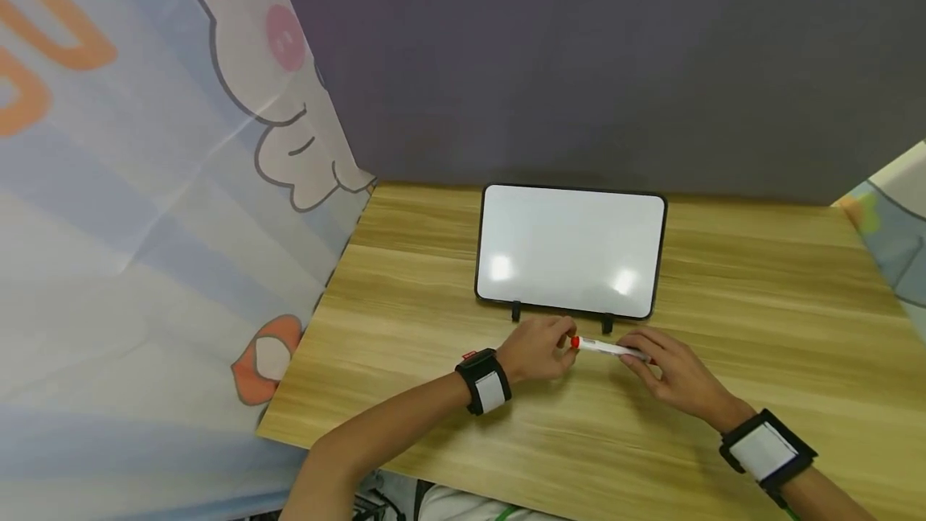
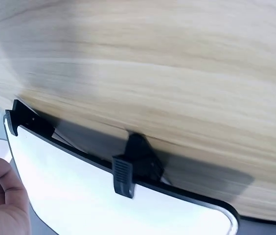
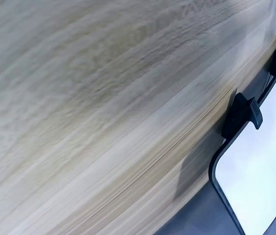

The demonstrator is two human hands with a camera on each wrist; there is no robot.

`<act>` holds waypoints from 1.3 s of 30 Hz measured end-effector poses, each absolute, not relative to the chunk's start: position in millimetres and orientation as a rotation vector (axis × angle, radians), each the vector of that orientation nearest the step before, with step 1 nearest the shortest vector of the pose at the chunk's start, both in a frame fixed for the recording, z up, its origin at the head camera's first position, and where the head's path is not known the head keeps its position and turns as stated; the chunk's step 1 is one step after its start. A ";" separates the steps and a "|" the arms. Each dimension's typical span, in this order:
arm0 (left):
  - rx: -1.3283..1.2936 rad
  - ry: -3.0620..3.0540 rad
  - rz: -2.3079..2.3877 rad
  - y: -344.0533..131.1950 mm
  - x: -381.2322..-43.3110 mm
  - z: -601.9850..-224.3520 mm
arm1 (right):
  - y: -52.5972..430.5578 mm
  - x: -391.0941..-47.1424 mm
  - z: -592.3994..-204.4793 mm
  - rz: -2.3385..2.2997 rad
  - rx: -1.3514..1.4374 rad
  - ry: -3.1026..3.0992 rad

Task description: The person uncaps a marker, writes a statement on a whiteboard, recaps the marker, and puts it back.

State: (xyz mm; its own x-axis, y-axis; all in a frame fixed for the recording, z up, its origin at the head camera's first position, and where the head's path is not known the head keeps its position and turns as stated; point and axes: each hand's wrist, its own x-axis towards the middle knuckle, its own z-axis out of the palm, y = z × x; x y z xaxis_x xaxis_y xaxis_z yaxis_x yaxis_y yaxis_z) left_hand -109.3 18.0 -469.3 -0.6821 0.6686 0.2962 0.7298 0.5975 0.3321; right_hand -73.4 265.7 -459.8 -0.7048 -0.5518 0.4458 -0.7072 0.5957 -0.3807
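Observation:
A white marker [image 1: 604, 346] with a red end lies roughly level between the two hands, in front of the whiteboard. My right hand [image 1: 676, 372] pinches its right end between thumb and fingers. At the marker's red left end is my left hand [image 1: 538, 348], its fingers bent and fingertips right beside that end; whether they grip it I cannot tell. In the left wrist view, part of a hand with curled fingers [image 2: 1, 196] shows at the left edge. Behind the hands stands a small black-framed whiteboard [image 1: 571, 248], its surface blank.
Two black clip feet [image 1: 516, 311] hold the whiteboard's lower edge on the wood-grain table [image 1: 405, 296]. A dark grey panel [image 1: 579, 63] rises along the back. On the left hangs a printed cloth [image 1: 145, 264]. Both wrists wear black bands [image 1: 483, 381].

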 end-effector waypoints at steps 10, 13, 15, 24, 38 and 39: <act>-1.205 -2.627 -0.609 8.4 -106.2 -467.1 | 251.6 -84.6 -464.4 0.775 1.132 -2.459; -1.200 -2.609 -0.565 6.1 -106.5 -465.2 | 244.4 -89.9 -464.1 0.753 1.177 -2.431; -1.195 -2.603 -0.535 3.9 -106.7 -463.5 | 238.9 -93.8 -463.6 0.746 1.205 -2.408; -1.173 -2.629 -0.434 -9.2 -108.5 -459.9 | 214.2 -106.6 -461.3 0.717 1.281 -2.435; -1.189 -2.565 -0.444 -24.0 -112.3 -465.3 | 194.6 -119.9 -460.4 0.719 1.355 -2.404; -1.192 -2.560 -0.444 -24.0 -112.5 -465.8 | 194.6 -119.8 -460.4 0.720 1.356 -2.404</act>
State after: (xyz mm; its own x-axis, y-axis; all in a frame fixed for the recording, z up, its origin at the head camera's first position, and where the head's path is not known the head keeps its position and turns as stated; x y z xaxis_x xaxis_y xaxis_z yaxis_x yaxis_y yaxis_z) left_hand -112.5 -24.0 -465.8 -0.6193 0.6886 0.3772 0.7754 0.6119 0.1560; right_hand -119.8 194.6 -460.4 -0.5162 -0.7126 0.4751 -0.8564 0.4330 -0.2811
